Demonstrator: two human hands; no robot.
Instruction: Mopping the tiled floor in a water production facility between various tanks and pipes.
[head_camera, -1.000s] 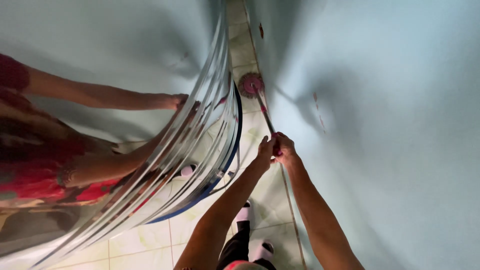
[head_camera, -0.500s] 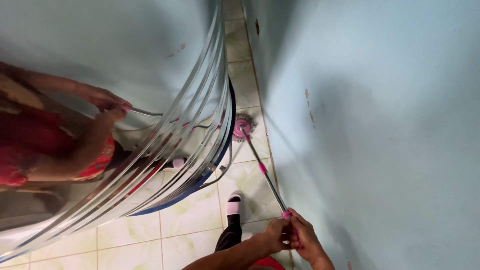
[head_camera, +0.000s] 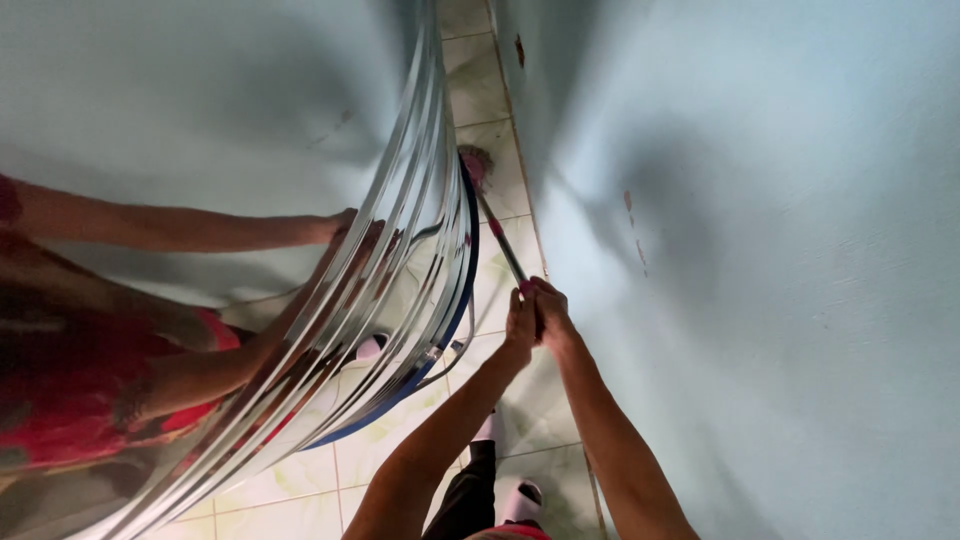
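Note:
My left hand (head_camera: 519, 322) and my right hand (head_camera: 551, 312) are both closed around the near end of a thin mop handle (head_camera: 503, 250) with a red band. The handle runs away from me to a pink and grey mop head (head_camera: 474, 164) on the pale tiled floor (head_camera: 505, 185), in the narrow gap between a shiny metal tank and the wall. The mop head rests against the tank's blue bottom rim (head_camera: 466, 290).
A large ribbed shiny metal tank (head_camera: 330, 330) fills the left side and mirrors my arms and red clothing. A light blue-green wall (head_camera: 760, 260) stands close on the right. My feet in white sandals (head_camera: 521, 498) stand on the tiles below.
My hands and the handle moved forward along the gap, and the mop head slid farther away beside the tank, after having been pulled back half a second ago.

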